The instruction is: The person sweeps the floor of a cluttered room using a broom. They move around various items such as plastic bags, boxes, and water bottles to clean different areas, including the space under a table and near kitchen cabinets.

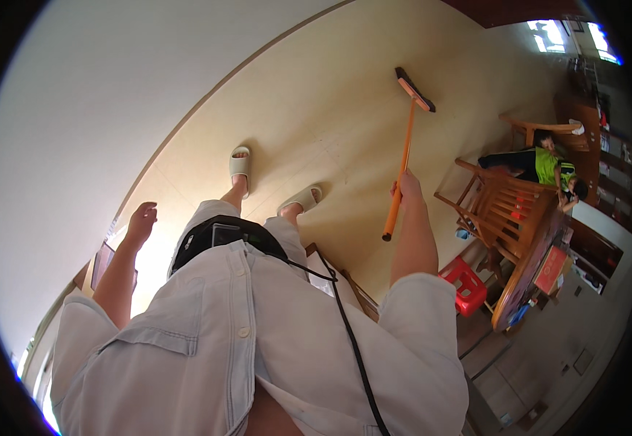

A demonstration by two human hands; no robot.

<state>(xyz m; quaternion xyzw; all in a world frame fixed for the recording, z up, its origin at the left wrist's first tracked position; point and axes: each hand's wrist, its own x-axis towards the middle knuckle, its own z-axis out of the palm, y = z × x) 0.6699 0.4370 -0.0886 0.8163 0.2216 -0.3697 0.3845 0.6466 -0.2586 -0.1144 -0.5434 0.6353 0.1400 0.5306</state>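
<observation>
My right hand (408, 189) is closed around the upper part of the orange handle of a push broom (407, 131). The broom's head, an orange block with dark bristles (415, 92), rests on the pale floor, ahead and to the right. My left hand (143, 220) hangs in the air at the left, near the white wall, with its fingers slightly curled and nothing in it. Below, between the arms, are a light button shirt, a black waist pouch (223, 234) with a black cable, and two feet in light slide sandals (239, 163).
Wooden armchairs (496, 210) and a round-edged table (517, 283) with a red box (549, 268) stand at the right. A red plastic stool (464, 286) is beside them. Two other people (550, 166) are by the chairs. The white wall (87, 109) runs along the left.
</observation>
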